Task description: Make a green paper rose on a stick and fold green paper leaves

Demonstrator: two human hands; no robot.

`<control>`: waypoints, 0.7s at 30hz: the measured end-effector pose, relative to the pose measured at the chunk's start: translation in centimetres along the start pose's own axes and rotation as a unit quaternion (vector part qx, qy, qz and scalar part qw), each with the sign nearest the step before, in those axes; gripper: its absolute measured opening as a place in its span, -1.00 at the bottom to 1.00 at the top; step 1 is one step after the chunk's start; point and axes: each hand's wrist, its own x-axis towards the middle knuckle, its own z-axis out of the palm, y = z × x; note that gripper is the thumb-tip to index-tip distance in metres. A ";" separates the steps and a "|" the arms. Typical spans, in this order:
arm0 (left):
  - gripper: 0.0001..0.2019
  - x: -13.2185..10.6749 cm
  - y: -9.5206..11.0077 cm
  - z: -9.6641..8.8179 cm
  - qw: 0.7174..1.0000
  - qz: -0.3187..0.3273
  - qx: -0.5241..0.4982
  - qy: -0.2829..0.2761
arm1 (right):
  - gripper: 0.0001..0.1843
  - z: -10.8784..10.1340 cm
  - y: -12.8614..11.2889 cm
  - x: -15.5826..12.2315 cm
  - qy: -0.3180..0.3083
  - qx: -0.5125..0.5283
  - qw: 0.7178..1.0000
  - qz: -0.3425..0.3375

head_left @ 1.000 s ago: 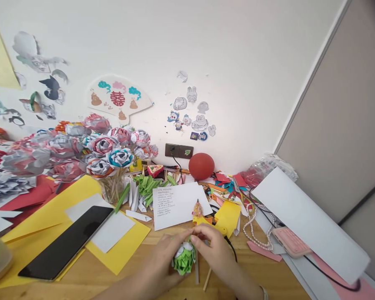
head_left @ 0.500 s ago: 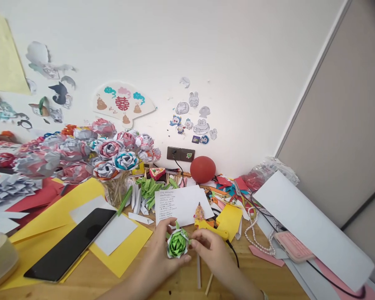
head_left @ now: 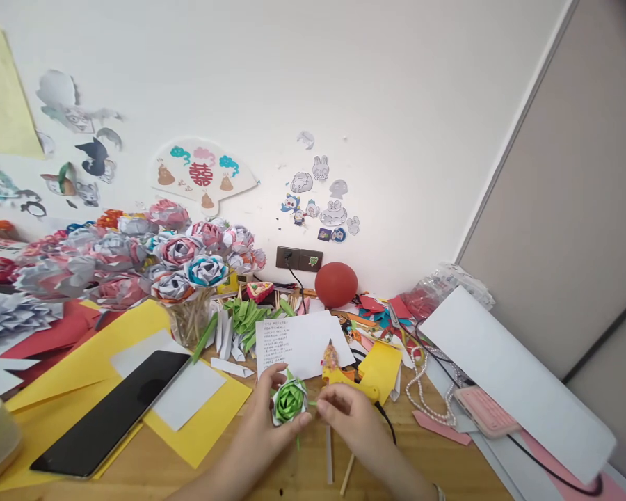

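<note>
Green paper, folded into a rose point(head_left: 289, 402), sits low in the middle of the frame, lifted a little above the wooden tabletop point(head_left: 198, 473). The left hand point(head_left: 261, 435) has it from below, its grip closed around the bloom, with the thumb at the upper left edge of the petals. The right hand point(head_left: 353, 419) comes in from the right. Its fingers are bent narrow, and their tips are just beside the rose, near a small green point that sticks out. Whether they pinch this point or only touch it, I cannot tell.

Just behind the right hand lies a yellow tool that looks like a glue gun point(head_left: 355, 381), and its black cable point(head_left: 391, 428) runs close along the right of this hand. A white note point(head_left: 298, 341) lies behind the rose. A bouquet point(head_left: 188, 254) of paper roses stands in the left half, and a dark tablet point(head_left: 109, 410) lies at the lower left. A thin stick point(head_left: 347, 474) lies at the bottom edge, below the right hand.

The paper looks light and soft, so I judge that a too strong squeeze from the left hand could flatten the petals. A hard pull on the green point could tear it or open the folds. The right hand is also near the cable. A careless move there could drag the glue gun, and if it is hot, the nozzle could burn a finger or mark the note.
</note>
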 end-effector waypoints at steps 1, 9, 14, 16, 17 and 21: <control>-0.40 0.1 -0.1 0.0 1.000 -0.002 -0.004 0.002 | -0.75 0.1 0.0 0.0 -0.002 0.008 1.000 0.004; -0.29 -0.5 -0.3 0.5 0.999 0.011 -0.022 -0.026 | -0.67 0.0 0.0 0.1 0.056 0.090 0.994 0.017; -0.41 -0.4 -0.2 0.4 0.999 0.030 -0.017 -0.027 | -0.55 -0.5 0.7 0.6 0.114 0.094 0.989 0.012; -0.49 -0.2 -0.1 0.3 0.999 0.036 -0.018 -0.031 | -0.52 -0.6 0.6 0.7 0.122 0.095 0.988 0.010; -0.54 -0.1 -0.1 0.3 0.999 0.036 -0.018 -0.033 | -0.52 -0.7 0.5 0.7 0.120 0.098 0.988 0.009; -0.69 0.2 0.1 -0.1 0.999 0.016 -0.028 -0.034 | -0.56 -1.0 -0.1 0.6 0.084 0.101 0.991 0.003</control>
